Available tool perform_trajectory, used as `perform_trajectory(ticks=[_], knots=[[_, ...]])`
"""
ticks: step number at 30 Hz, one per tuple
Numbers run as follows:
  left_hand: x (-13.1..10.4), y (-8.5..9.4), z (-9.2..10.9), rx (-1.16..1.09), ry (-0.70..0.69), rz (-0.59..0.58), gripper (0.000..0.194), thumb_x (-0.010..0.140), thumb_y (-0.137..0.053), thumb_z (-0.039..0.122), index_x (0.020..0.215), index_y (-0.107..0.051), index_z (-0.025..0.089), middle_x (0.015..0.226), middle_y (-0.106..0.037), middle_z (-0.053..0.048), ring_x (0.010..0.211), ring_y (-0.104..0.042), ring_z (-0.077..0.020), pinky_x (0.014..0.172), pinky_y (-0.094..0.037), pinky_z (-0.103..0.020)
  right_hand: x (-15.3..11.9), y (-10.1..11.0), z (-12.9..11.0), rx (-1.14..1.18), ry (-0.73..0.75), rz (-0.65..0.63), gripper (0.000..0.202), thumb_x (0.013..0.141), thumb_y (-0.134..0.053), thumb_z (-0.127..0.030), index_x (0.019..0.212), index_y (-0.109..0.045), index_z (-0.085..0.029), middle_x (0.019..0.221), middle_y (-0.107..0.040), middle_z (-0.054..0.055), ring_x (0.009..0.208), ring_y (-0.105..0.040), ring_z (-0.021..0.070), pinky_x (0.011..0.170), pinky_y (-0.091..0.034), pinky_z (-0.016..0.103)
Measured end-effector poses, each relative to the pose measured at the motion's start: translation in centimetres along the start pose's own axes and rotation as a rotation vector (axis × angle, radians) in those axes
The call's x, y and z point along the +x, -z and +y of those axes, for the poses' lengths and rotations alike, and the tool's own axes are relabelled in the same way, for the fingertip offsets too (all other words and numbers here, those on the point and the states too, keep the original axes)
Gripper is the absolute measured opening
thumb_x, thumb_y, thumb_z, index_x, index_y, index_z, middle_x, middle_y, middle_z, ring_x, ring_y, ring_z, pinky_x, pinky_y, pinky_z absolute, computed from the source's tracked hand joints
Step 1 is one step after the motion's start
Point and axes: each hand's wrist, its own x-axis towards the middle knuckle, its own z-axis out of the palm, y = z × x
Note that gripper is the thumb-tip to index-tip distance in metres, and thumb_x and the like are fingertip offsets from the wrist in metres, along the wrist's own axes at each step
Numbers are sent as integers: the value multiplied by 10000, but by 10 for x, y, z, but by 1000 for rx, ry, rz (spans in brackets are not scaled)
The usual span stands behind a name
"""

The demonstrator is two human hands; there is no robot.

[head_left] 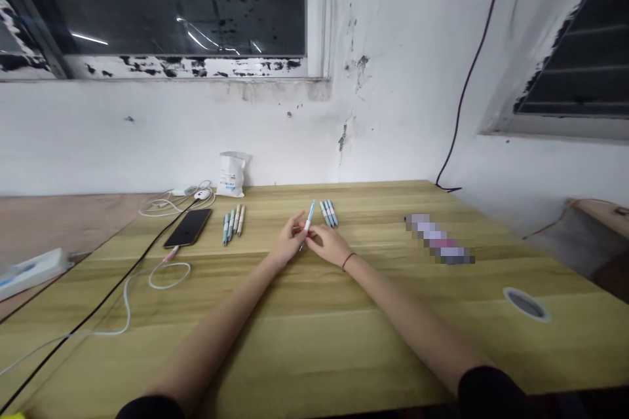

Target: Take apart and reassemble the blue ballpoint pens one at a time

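Observation:
A light blue and white pen (pixel 310 213) stands tilted between my hands above the middle of the table, its tip pointing down toward me. My left hand (pixel 289 239) grips it from the left with the fingers closed. My right hand (pixel 330 244), with a dark band at the wrist, pinches the pen's lower part from the right. Just beyond my right hand lies a row of several blue pens (pixel 329 213). Farther left rests another group of pens (pixel 232 222), some blue-green and some beige.
A black phone (pixel 189 228) with a white charging cable (pixel 128 301) lies on the left of the wooden table (pixel 304 353). A white packet (pixel 232 174) stands by the wall. A blurred-out long object (pixel 439 239) and a round cable hole (pixel 527 304) are at the right.

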Motion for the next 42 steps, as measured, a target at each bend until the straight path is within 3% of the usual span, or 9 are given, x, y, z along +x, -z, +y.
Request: perform_trajectory(ticks=[9, 15, 20, 23, 25, 29, 32, 36, 42], knots=[[-2, -2, 5, -24, 17, -12, 406, 691, -673, 341, 1050, -583, 174, 1067, -620, -82, 922, -594, -178, 816, -453, -308, -1, -2, -2, 181, -58, 36, 235, 798, -573, -311, 1004, -555, -202, 898, -667, 40, 853, -616, 174, 751, -461, 300], [0, -4, 2, -135, 114, 23, 678, 597, -747, 284, 1202, -457, 187, 937, -595, -50, 808, -607, -162, 731, -480, -303, -1, 0, -3, 126, -99, -13, 251, 847, -505, -266, 1095, -510, -228, 903, -669, 31, 795, -621, 168, 691, -458, 277], [-3, 1, 11, 320, -287, 214, 796, 707, -653, 277, 1367, -208, 255, 1261, -390, -130, 1109, -484, -238, 889, -442, -407, 0, 2, -4, -51, -96, -22, 261, 896, -425, -261, 1147, -495, -242, 936, -656, 42, 788, -605, 165, 688, -435, 262], [-8, 10, 24, 774, -571, 151, 622, 769, -591, 266, 1334, -336, 222, 1357, -305, -151, 1263, -322, -291, 1021, -309, -468, 0, 6, -3, -181, -76, -40, 239, 900, -422, -260, 1113, -529, -250, 950, -647, 51, 835, -592, 178, 711, -417, 259], [-10, 16, 31, 1009, -643, 72, 485, 789, -574, 271, 1260, -463, 231, 1397, -283, -141, 1308, -244, -319, 1061, -205, -516, 0, 9, -2, -241, -76, -51, 234, 903, -423, -263, 1104, -542, -254, 917, -649, 53, 823, -586, 183, 706, -410, 259], [-8, 21, 34, 1228, -637, 49, 311, 808, -569, 290, 1117, -583, 258, 1387, -358, -112, 1339, -170, -328, 1060, -55, -592, 1, 13, -1, -281, -25, -43, 217, 903, -436, -267, 1077, -566, -251, 909, -645, 52, 834, -571, 183, 709, -408, 263], [-6, 26, 30, 1331, -593, -83, 197, 836, -533, 257, 1015, -615, 267, 1154, -583, -97, 1283, -312, -286, 1049, 2, -611, 1, 11, 0, -242, 22, -35, 196, 902, -444, -282, 1020, -592, -232, 913, -642, 46, 860, -560, 171, 747, -405, 264], [-4, 34, 26, 1413, -548, -114, 170, 855, -488, 207, 975, -605, 241, 1015, -633, -90, 1104, -490, -248, 1046, -57, -600, 2, 9, 6, -143, -6, -35, 215, 915, -411, -292, 943, -606, -205, 873, -640, 39, 819, -566, 150, 732, -406, 250], [-2, 40, 29, 1389, -555, -81, 149, 866, -468, 229, 914, -608, 224, 941, -635, -78, 961, -552, -213, 1059, -114, -524, 4, 6, 19, -175, -30, -89, 245, 917, -398, -257, 834, -617, -186, 819, -622, 27, 758, -557, 131, 688, -392, 233]])
